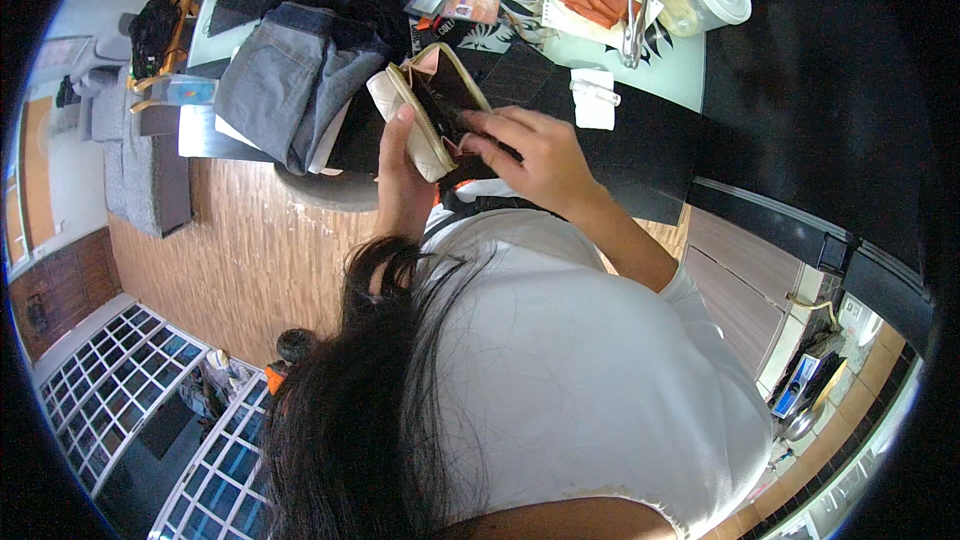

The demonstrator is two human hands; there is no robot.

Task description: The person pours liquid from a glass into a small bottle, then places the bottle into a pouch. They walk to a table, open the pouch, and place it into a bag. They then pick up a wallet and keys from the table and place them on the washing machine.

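Two hands engaged on cream quilted pouch [425, 110], held above table edge [640, 190]. Pouch gripped from beneath by left hand [400, 175], steadied open; right hand [535, 155] fingers dipped inside. Folded jeans [290, 75] left of pouch.

You wear a plain white short-sleeved top [590, 360] that fills the lower centre and right of the frame; its cloth is smooth, with no print or pattern showing. The right sleeve [690, 290] ends in a hemmed edge right of centre, and both forearms are bare beyond it. Long dark hair [370, 390] falls loose over the lower centre, loose strands straying across the white cloth.
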